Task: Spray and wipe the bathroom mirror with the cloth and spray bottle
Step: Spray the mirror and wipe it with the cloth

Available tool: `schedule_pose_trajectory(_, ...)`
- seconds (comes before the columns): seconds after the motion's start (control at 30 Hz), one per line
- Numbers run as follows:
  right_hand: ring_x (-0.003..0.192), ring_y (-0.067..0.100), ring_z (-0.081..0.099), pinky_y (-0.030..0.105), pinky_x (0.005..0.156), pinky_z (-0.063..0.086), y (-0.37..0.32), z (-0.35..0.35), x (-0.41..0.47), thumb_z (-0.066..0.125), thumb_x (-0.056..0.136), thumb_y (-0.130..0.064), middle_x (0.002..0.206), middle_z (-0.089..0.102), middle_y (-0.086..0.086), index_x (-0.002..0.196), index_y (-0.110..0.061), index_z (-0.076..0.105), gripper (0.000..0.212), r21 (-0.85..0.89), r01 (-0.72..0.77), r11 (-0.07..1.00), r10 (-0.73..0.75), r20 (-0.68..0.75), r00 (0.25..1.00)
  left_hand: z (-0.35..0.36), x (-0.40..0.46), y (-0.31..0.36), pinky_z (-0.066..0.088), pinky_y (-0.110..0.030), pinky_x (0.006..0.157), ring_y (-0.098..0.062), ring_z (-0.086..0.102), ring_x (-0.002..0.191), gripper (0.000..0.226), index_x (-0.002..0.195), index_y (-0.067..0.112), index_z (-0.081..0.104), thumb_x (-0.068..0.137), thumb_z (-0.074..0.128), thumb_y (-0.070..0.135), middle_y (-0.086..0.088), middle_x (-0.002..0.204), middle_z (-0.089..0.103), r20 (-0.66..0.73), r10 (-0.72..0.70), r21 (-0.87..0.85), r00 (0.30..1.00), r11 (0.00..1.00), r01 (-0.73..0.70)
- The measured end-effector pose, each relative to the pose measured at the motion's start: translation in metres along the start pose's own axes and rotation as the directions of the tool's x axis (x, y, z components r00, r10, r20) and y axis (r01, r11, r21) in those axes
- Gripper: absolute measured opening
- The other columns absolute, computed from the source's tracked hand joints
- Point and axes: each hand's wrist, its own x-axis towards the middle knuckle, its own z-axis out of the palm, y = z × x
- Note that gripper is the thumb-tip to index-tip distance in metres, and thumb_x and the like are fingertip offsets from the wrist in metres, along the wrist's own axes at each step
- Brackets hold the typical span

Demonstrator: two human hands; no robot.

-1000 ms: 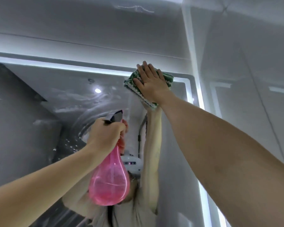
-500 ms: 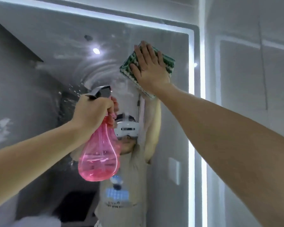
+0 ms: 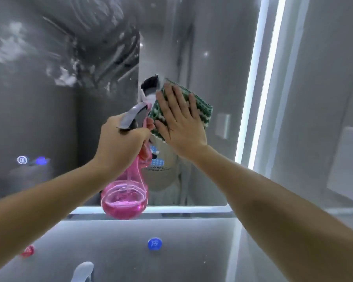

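Cloth point(image 3: 200, 107) lower on mirror point(image 3: 49, 108), bottle point(image 3: 124, 198) following

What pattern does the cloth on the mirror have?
Green and white stripes on the cloth, seen in the head view.

The single head-worn camera looks forward and slightly down from close range, squarely facing the mirror point(image 3: 102, 64), whose lit right edge runs toward one o'clock and whose bottom edge crosses toward six o'clock.
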Motion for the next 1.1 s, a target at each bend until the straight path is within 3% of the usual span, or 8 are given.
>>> schedule_pose_trajectory(0.03, 0.145, 0.023, 0.008, 0.042, 0.116, -0.006, -0.009, 0.007, -0.014, 0.017, 0.099, -0.046, 0.158, 0.015, 0.009, 0.150, -0.013, 0.012, 0.062, 0.008, 0.021, 1.000, -0.021, -0.017, 1.000, 0.003, -0.010, -0.006, 0.042, -0.021, 0.040, -0.011, 0.046, 0.030, 0.040, 0.094, 0.010, 0.064, 0.071, 0.045, -0.017, 0.001, 0.036, 0.049, 0.012, 0.009, 0.020, 1.000, 1.000, -0.009)
schedule_pose_trajectory(0.13, 0.144, 0.023, 0.008, 0.043, 0.117, -0.004, -0.030, 0.024, -0.054, 0.020, 0.099, -0.045, 0.157, 0.018, 0.009, 0.150, -0.013, 0.015, 0.060, 0.002, 0.098, 0.995, -0.097, -0.018, 0.995, 0.009, -0.034, -0.028, 0.037, -0.015, 0.033, -0.011, 0.046, 0.029, 0.024, 0.064, 0.002, 0.049, 0.072, 0.044, -0.021, -0.002, 0.042, 0.049, 0.019, -0.038, 0.045, 0.999, 0.998, 0.037)
schedule_pose_trajectory(0.23, 0.144, 0.024, 0.011, 0.045, 0.118, 0.003, -0.048, 0.038, -0.089, 0.026, 0.099, -0.045, 0.156, 0.017, 0.007, 0.149, -0.014, 0.015, 0.060, 0.030, 0.169, 0.985, -0.168, -0.027, 0.985, 0.010, -0.054, -0.052, 0.039, -0.018, 0.035, -0.013, 0.048, 0.030, 0.027, 0.082, 0.007, 0.058, 0.075, 0.047, -0.017, 0.000, 0.037, 0.051, 0.018, -0.104, 0.062, 0.994, 0.993, 0.103)
schedule_pose_trajectory(0.4, 0.145, 0.021, 0.012, 0.045, 0.118, 0.010, -0.061, 0.047, -0.117, 0.031, 0.100, -0.043, 0.157, 0.016, 0.004, 0.150, -0.016, 0.016, 0.058, 0.067, 0.167, 0.984, -0.162, -0.066, 0.985, 0.004, -0.074, -0.071, 0.041, -0.019, 0.036, -0.011, 0.049, 0.032, 0.036, 0.074, 0.022, 0.056, 0.077, 0.050, -0.013, -0.010, 0.048, 0.052, -0.004, -0.136, 0.106, 0.991, 0.985, 0.135)
schedule_pose_trajectory(0.6, 0.144, 0.019, 0.018, 0.043, 0.117, 0.014, -0.054, 0.045, -0.110, 0.028, 0.100, -0.046, 0.155, 0.020, 0.003, 0.148, -0.018, 0.028, 0.056, 0.060, 0.185, 0.981, -0.180, -0.068, 0.981, -0.010, -0.074, -0.068, 0.035, -0.014, 0.034, -0.010, 0.045, 0.030, 0.020, 0.073, 0.002, 0.055, 0.076, 0.047, -0.016, -0.019, 0.053, 0.048, -0.038, -0.180, 0.090, 0.983, 0.979, 0.182)
schedule_pose_trajectory(0.83, 0.143, 0.018, 0.020, 0.044, 0.116, 0.017, -0.020, 0.019, -0.033, 0.029, 0.099, -0.047, 0.155, 0.026, 0.004, 0.148, -0.018, 0.030, 0.057, 0.037, 0.136, 0.990, -0.132, -0.110, 0.985, -0.023, -0.034, -0.041, 0.035, -0.016, 0.035, -0.016, 0.047, 0.034, 0.035, 0.072, 0.033, 0.061, 0.068, 0.053, -0.001, -0.005, 0.042, 0.051, -0.114, -0.097, 0.058, 0.989, 0.993, 0.105)
schedule_pose_trajectory(0.93, 0.143, 0.019, 0.017, 0.043, 0.116, 0.012, -0.001, 0.003, 0.017, 0.026, 0.099, -0.047, 0.155, 0.024, 0.005, 0.148, -0.017, 0.027, 0.058, 0.016, 0.101, 0.995, -0.098, -0.125, 0.987, -0.029, -0.013, -0.025, 0.033, -0.017, 0.035, -0.021, 0.046, 0.041, 0.033, 0.066, 0.024, 0.062, 0.075, 0.054, -0.007, -0.009, 0.044, 0.048, -0.119, -0.056, 0.078, 0.991, 0.995, 0.065)
schedule_pose_trajectory(1.1, 0.145, 0.018, 0.014, 0.038, 0.116, -0.001, 0.032, -0.036, 0.108, 0.015, 0.097, -0.049, 0.157, 0.018, 0.004, 0.150, -0.019, 0.020, 0.061, -0.019, 0.008, 1.000, -0.011, -0.148, 0.989, -0.039, 0.041, 0.012, 0.038, -0.025, 0.040, -0.019, 0.047, 0.034, 0.029, 0.087, 0.013, 0.067, 0.072, 0.053, -0.007, -0.006, 0.041, 0.048, -0.106, -0.007, 0.034, 0.994, 0.999, 0.010)
